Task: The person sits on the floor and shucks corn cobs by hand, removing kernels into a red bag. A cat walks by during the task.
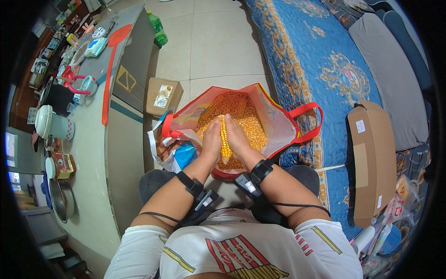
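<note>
Between my two hands is a dried yellow corn cob (225,143), its rows of kernels facing up. My left hand (211,137) grips it from the left side, and my right hand (236,134) presses on it from the right. Both hands are over the mouth of a red-trimmed shopping bag (275,117) with red handles. Loose corn kernels (256,134) fill the bag's lower part. Further whole cobs (213,108) lie on the kernels at its far side, in reddish shade. My palms hide part of the held cob.
At the bag's left stands a white and blue plastic bag (184,155) with brownish contents. Beyond it is a small cardboard box (163,96). A counter (92,146) with a red fly swatter (110,73) runs along the left. A bed (313,69) holding a long carton (371,164) borders the right.
</note>
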A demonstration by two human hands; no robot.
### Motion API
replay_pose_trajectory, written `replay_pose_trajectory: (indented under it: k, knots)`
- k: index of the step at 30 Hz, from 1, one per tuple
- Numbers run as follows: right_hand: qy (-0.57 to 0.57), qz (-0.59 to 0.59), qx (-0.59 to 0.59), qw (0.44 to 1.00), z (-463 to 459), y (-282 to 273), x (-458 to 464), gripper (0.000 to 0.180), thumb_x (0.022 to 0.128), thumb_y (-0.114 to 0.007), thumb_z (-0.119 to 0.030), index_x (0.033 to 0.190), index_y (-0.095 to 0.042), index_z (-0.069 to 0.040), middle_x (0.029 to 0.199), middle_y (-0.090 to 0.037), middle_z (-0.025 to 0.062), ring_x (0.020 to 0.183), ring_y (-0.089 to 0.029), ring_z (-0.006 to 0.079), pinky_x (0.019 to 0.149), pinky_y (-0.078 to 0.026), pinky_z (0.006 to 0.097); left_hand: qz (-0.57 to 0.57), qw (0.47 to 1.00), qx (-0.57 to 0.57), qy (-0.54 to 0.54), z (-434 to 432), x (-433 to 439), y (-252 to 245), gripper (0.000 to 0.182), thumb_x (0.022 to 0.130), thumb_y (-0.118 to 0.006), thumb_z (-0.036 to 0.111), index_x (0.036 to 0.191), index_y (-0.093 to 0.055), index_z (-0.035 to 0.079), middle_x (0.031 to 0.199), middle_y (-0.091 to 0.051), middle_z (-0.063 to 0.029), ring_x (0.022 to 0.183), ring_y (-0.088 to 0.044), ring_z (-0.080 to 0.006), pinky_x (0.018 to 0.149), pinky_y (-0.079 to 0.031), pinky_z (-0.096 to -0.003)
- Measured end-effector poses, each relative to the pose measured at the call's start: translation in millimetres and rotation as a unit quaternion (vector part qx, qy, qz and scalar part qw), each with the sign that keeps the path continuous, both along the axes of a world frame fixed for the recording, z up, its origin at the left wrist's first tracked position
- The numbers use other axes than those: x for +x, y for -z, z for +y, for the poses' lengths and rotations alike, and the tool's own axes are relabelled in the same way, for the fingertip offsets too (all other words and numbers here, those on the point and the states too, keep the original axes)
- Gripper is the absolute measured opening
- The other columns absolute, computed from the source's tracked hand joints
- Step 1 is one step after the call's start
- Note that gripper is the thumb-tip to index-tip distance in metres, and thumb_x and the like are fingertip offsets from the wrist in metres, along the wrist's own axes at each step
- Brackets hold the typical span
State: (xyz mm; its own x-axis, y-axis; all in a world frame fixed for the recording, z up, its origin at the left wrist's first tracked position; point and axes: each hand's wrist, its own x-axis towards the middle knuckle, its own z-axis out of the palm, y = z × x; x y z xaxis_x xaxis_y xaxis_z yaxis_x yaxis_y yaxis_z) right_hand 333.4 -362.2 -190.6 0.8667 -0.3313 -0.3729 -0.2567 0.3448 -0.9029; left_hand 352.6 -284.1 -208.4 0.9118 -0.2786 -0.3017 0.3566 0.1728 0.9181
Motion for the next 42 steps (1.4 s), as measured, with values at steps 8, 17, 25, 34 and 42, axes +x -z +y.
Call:
replay_pose_trajectory:
  k: [8,17,25,34,42]
  knots:
    - [-0.074,-0.027,-0.227,0.971,3,21,-3,0.047,0.09,-0.035,-0.037,0.091,-0.052,0.007,0.085,-0.056,0.0243,0.08,-0.054,0.0321,0.073,-0.04,0.0388,0.106,0.993,-0.01,-0.05,4,6,-6,0.029,0.09,-0.04,0.023,0.101,-0.053,-0.001,0.095,-0.056,-0.0084,0.088,-0.052,-0.0164,0.081,-0.04,-0.0282]
    - [-0.048,-0.002,0.073,0.996,-11,8,1,0.039,0.091,-0.039,-0.033,0.101,-0.053,0.001,0.094,-0.056,0.0101,0.088,-0.051,0.0159,0.078,-0.04,0.0279,0.092,0.993,-0.079,-0.009,0,2,-1,0.031,0.092,-0.037,0.022,0.111,-0.049,0.0,0.106,-0.054,-0.0091,0.097,-0.051,-0.0166,0.086,-0.039,-0.0294]
    - [-0.009,0.081,-0.087,0.993,-10,6,-1,0.048,0.09,-0.037,-0.037,0.098,-0.055,0.007,0.092,-0.058,0.0182,0.084,-0.055,0.0232,0.076,-0.041,0.0331,-0.049,0.988,0.133,0.06,-6,-7,15,0.039,0.092,-0.037,0.026,0.122,-0.041,0.0,0.118,-0.048,-0.0114,0.11,-0.044,-0.0166,0.095,-0.031,-0.0285]
    - [-0.08,0.049,-0.085,0.992,-6,10,3,0.046,0.09,-0.04,-0.039,0.096,-0.055,0.004,0.088,-0.058,0.0114,0.082,-0.053,0.0164,0.074,-0.042,0.0284,0.063,0.998,0.011,0.009,0,4,10,0.035,0.092,-0.038,0.025,0.116,-0.047,0.001,0.113,-0.051,-0.0095,0.104,-0.048,-0.0166,0.091,-0.035,-0.0278]
    - [-0.001,0.066,0.264,0.962,-14,-2,2,0.034,0.091,-0.04,-0.032,0.098,-0.055,-0.003,0.086,-0.058,0.0066,0.078,-0.055,0.0164,0.07,-0.045,0.0291,0.173,0.972,-0.155,-0.021,-1,4,-6,0.032,0.092,-0.037,0.022,0.116,-0.045,0.002,0.106,-0.053,-0.0092,0.097,-0.052,-0.0176,0.085,-0.041,-0.029]
